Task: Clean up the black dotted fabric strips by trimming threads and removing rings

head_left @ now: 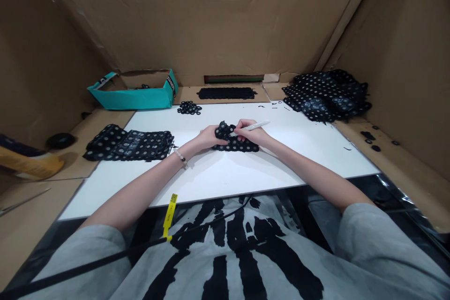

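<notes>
In the middle of the white board [197, 183] lies a black rubbery sheet dotted with round holes [242, 146], its left part bent upward. My left hand [210, 137] is closed on the raised part of that sheet. My right hand [253, 134] grips a white pen-shaped tool [258, 125], its tip down against the sheet. The fingers partly hide where the tip meets the rubber. A stack of similar perforated sheets [131, 144] lies to the left of my left hand. Small black rings [190, 108] are heaped beyond it.
A teal box [133, 98] holding some black pieces stands at the back left. A bigger pile of perforated sheets [326, 96] is at the back right. A black strip stack [227, 93] lies behind the board. Cardboard walls [211, 18] surround the workplace; a yellow bottle [30, 159] lies far left.
</notes>
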### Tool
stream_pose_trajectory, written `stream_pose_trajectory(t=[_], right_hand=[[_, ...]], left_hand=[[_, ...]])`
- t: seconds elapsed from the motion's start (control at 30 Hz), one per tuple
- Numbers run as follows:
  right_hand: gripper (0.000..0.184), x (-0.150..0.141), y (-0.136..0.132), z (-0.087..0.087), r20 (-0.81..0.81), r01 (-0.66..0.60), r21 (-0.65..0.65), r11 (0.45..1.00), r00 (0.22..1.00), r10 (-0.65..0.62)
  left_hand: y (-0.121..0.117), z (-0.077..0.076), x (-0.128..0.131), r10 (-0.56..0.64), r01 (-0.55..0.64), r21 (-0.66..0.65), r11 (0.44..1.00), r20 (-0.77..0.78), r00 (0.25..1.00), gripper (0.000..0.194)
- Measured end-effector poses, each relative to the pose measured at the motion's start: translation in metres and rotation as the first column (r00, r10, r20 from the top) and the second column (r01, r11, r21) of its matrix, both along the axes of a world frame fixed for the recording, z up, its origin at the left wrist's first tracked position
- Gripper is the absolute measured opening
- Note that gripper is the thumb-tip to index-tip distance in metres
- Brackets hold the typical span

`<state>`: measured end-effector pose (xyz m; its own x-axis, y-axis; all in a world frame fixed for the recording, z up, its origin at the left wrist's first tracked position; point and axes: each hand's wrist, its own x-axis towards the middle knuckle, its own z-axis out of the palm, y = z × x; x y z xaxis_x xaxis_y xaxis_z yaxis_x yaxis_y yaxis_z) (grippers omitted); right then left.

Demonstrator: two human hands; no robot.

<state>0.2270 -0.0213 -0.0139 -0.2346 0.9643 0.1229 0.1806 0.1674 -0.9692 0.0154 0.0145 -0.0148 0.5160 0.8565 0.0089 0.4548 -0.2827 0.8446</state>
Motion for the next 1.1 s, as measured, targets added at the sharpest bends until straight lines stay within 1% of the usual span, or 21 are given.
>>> stream_pose_trajectory(t=[0.07, 0.13, 0.2, 0.3, 0.37, 0.43, 0.5, 0.57, 0.63, 0.73, 0.8, 0.87, 0.97, 1.03, 1.1], right_hand=[[0.014, 0.001, 0.0, 0.001, 0.024, -0.002, -0.029, 1.0, 1.0, 0.003], [0.013, 0.003, 0.0, 0.002, 0.066, -0.003, -0.04, 0.999, 0.998, 0.006], [0.012, 0.004, -0.001, 0.003, 0.116, -0.008, -0.031, 0.999, 0.993, 0.012], [0.011, 0.003, -0.003, 0.002, 0.163, -0.009, -0.02, 1.0, 0.987, 0.012], [0.011, 0.002, -0.004, 0.001, 0.167, -0.004, -0.018, 1.0, 0.986, 0.007], [0.011, 0.001, -0.004, 0.0, 0.164, 0.005, -0.022, 1.0, 0.987, -0.001], [0.011, 0.001, -0.002, -0.001, 0.153, 0.017, -0.029, 0.999, 0.988, -0.013], [0.011, 0.001, -0.001, -0.001, 0.126, 0.025, -0.037, 0.999, 0.992, -0.02], [0.012, 0.001, 0.0, -0.001, 0.094, 0.03, -0.036, 0.999, 0.995, -0.027], [0.013, -0.001, -0.004, 0.0, 0.093, 0.034, -0.036, 0.999, 0.995, -0.031], [0.013, -0.004, -0.008, 0.001, 0.144, 0.047, 0.002, 0.999, 0.988, -0.047], [0.012, -0.008, -0.011, 0.001, 0.229, 0.072, 0.111, 0.991, 0.969, -0.096], [0.015, -0.013, -0.011, -0.002, 0.315, 0.087, 0.286, 0.954, 0.932, -0.179], [0.015, -0.015, -0.01, -0.004, 0.326, 0.086, 0.334, 0.939, 0.924, -0.2], [0.016, -0.017, -0.008, -0.006, 0.323, 0.089, 0.356, 0.93, 0.922, -0.212]], left_hand=[[0.0, 0.002, -0.001, -0.021, 0.028, -0.086, 0.996, 0.075, 0.997, 0.043], [0.0, 0.004, -0.002, -0.037, 0.051, -0.129, 0.99, 0.103, 0.994, 0.041], [0.001, 0.005, -0.004, -0.063, 0.069, -0.099, 0.993, 0.068, 0.996, 0.039], [0.003, 0.002, -0.005, -0.086, 0.087, 0.014, 0.996, -0.032, 0.996, 0.04], [0.005, -0.003, -0.004, -0.072, 0.077, 0.068, 0.995, -0.073, 0.995, 0.042], [0.006, -0.007, -0.003, -0.043, 0.048, 0.074, 0.996, -0.067, 0.997, 0.044], [0.006, -0.009, -0.002, -0.011, 0.012, 0.029, 1.0, -0.013, 1.0, 0.044], [0.004, -0.008, 0.0, 0.015, -0.012, -0.054, 0.998, 0.061, 0.998, 0.043], [0.002, -0.005, 0.001, 0.034, -0.019, -0.126, 0.992, 0.121, 0.992, 0.043], [0.0, -0.003, 0.001, 0.059, -0.025, -0.183, 0.983, 0.18, 0.982, 0.043], [0.0, -0.003, 0.001, 0.068, -0.022, -0.214, 0.977, 0.211, 0.975, 0.041], [0.001, -0.004, 0.001, 0.073, -0.017, -0.24, 0.971, 0.229, 0.971, 0.038], [0.002, -0.002, 0.001, 0.066, -0.006, -0.261, 0.965, 0.22, 0.973, 0.034], [0.003, 0.001, 0.001, 0.058, 0.0, -0.274, 0.962, 0.204, 0.977, 0.034], [0.003, 0.005, 0.0, 0.048, 0.008, -0.282, 0.959, 0.192, 0.98, 0.034]])
